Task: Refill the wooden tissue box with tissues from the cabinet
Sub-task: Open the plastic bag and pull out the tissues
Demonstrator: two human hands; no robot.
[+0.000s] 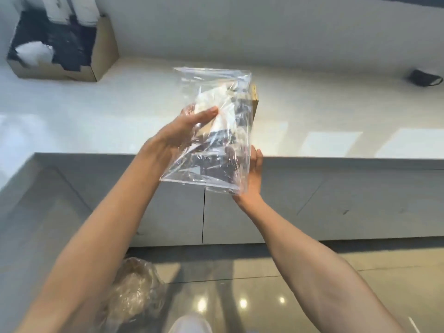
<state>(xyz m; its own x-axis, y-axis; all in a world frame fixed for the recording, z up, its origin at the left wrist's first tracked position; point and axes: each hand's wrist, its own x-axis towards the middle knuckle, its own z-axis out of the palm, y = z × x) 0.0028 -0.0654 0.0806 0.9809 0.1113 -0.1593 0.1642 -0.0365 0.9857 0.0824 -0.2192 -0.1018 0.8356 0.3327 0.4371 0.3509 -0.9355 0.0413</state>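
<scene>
Right now the step in hand looks like unwrapping — both hands hold a clear plastic wrapper [211,131] up above the edge of the white countertop [96,109]. The left hand [182,133] grips the wrapper's left side, thumb laid across the front and fingers curled behind the film; the right hand [253,174] cups the lower right corner, fingers closed on the plastic from behind. Through the film show white tissue and dark shapes, but I cannot tell whether the tissues sit inside the wrapper or lie behind it. A tan edge just behind the wrapper's right side appears to be the wooden tissue box [254,97], standing on the countertop; most of it is hidden. At the far left stands a cardboard box [101,51] with white tissue poking from a dark top, well apart from the hands. A crumpled plastic bag [134,292] lies on the floor below. The next move, I judge, calls for getting the film clear of the tissues and setting it aside — then seating the stack in the wooden box.
</scene>
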